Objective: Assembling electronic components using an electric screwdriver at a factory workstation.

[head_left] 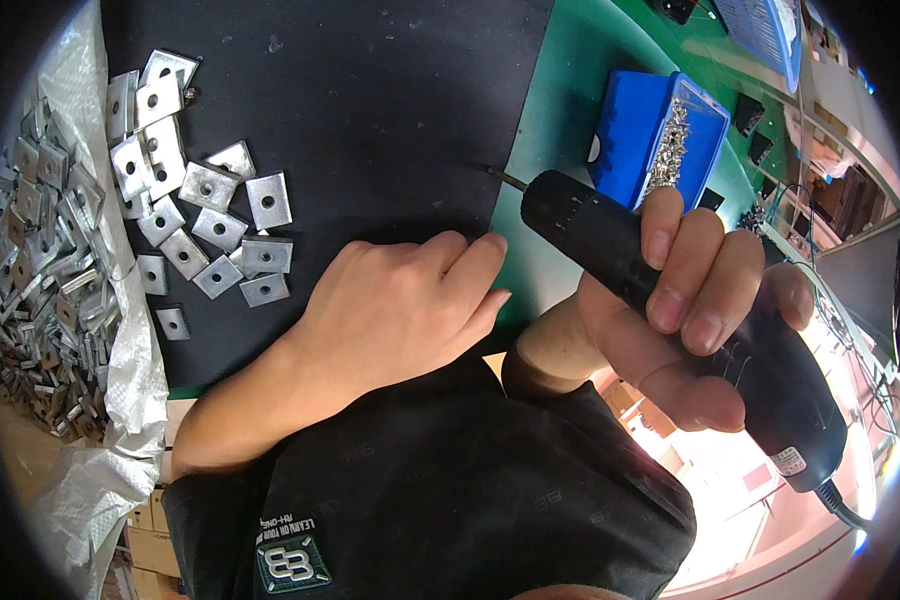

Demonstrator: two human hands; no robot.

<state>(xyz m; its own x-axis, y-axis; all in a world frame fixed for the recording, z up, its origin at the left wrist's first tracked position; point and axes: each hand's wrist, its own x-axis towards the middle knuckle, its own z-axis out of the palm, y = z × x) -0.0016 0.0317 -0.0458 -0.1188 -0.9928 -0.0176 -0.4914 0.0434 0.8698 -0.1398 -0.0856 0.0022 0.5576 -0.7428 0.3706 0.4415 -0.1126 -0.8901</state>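
Note:
My right hand (705, 290) is wrapped round a black corded electric screwdriver (585, 225), raised at the right. Its thin bit (495, 174) points left over the black mat (390, 110). Low over the mat's near edge, my left hand (405, 290) is closed, its fingers curled inward; whatever may be in them is hidden. Left of that hand lie several loose square metal plates (269, 200), each with a hole in the middle. Some overlap in a pile, and a lone plate (173, 322) rests nearest to me.
A white woven sack (130, 350) at the left edge holds a heap of similar plates (45, 250). On the green surface (560, 110) at the right, a blue bin (625, 130) contains small screws (673, 145). A cord (842, 508) trails from the screwdriver.

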